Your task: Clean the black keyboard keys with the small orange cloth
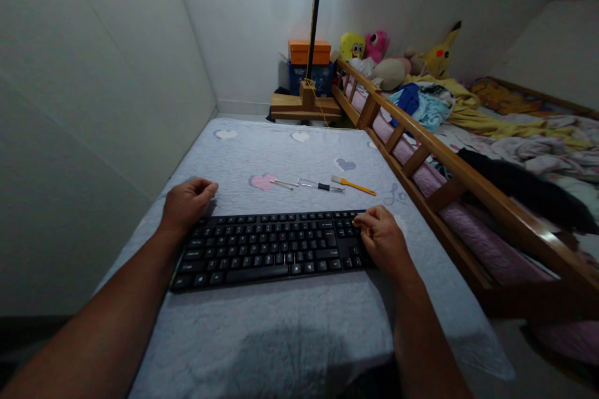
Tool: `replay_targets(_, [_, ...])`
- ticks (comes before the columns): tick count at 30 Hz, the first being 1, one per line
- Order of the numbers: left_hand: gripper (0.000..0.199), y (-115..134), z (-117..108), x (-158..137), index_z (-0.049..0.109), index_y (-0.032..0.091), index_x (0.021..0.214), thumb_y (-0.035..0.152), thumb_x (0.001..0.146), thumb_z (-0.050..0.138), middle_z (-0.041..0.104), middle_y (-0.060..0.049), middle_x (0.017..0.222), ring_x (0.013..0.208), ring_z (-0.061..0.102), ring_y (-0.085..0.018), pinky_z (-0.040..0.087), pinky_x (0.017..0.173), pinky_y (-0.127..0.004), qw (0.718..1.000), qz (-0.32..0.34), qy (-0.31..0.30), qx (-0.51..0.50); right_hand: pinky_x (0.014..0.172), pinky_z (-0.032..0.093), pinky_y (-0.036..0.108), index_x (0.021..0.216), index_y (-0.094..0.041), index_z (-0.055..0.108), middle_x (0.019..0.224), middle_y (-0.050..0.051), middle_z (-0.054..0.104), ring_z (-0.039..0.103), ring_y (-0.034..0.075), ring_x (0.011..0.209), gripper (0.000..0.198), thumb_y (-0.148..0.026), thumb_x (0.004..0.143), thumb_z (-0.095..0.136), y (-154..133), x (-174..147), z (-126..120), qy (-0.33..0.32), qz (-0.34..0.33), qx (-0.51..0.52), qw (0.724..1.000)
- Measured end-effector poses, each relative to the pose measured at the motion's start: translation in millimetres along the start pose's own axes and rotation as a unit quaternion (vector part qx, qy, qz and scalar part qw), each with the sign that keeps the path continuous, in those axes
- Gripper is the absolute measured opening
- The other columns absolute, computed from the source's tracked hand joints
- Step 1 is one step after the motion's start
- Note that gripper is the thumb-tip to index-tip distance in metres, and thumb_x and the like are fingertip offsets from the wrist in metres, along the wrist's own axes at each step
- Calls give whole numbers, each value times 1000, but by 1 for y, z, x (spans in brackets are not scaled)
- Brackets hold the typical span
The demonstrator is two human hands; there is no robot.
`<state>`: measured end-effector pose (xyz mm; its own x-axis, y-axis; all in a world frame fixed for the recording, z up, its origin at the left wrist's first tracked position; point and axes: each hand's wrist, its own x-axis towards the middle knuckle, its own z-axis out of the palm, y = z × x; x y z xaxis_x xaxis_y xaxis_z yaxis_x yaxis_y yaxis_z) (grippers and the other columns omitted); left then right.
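A black keyboard (266,246) lies flat across the cloth-covered surface in front of me. My left hand (189,202) rests by its far left corner, fingers curled in and nothing visible in them. Over the keyboard's right end is my right hand (382,235), its thumb and fingers pinched together above the number keys; what they hold, if anything, is too small to make out. Beyond the keyboard lie some cotton swabs (283,184), a wire keycap puller (322,186) with a black grip, and a small brush (354,186) with a yellow handle.
The pale quilted cloth (281,153) has heart prints. A wooden bed rail (421,137) runs along the right, with bedding and plush toys behind it. On the left stands a pale wall or panel (93,106). A wooden stand (306,103) with a dark pole and boxes sits at the back.
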<state>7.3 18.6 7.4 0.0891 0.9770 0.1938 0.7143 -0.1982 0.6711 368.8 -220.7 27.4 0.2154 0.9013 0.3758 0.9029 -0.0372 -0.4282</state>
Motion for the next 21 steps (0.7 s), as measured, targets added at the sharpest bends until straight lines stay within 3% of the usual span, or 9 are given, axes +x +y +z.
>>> replay_targets(11, [37,-4,2,1,68,17,78,51,75,54,67,-1,72,68,59,-16,42,68,-26,1000,1,1,-1,72,43,32,69,-20,66,81,3,57,56,19,81,18,-7,72,53,1,-5,-11,-41,-10,36,998])
replay_targets(17, [37,-2,1,0,67,18,77,52,75,54,66,-1,71,67,59,-16,42,68,-26,1000,2,2,-7,78,47,35,84,-20,72,87,5,58,58,21,84,20,-13,77,54,17,-3,-9,51,43,20,998])
replay_targets(21, [37,-1,1,0,67,18,79,52,75,53,67,-1,73,68,59,-16,43,69,-26,1000,2,0,-4,80,48,36,87,-19,73,89,6,57,58,22,87,24,-12,77,52,21,0,-4,42,38,15,998])
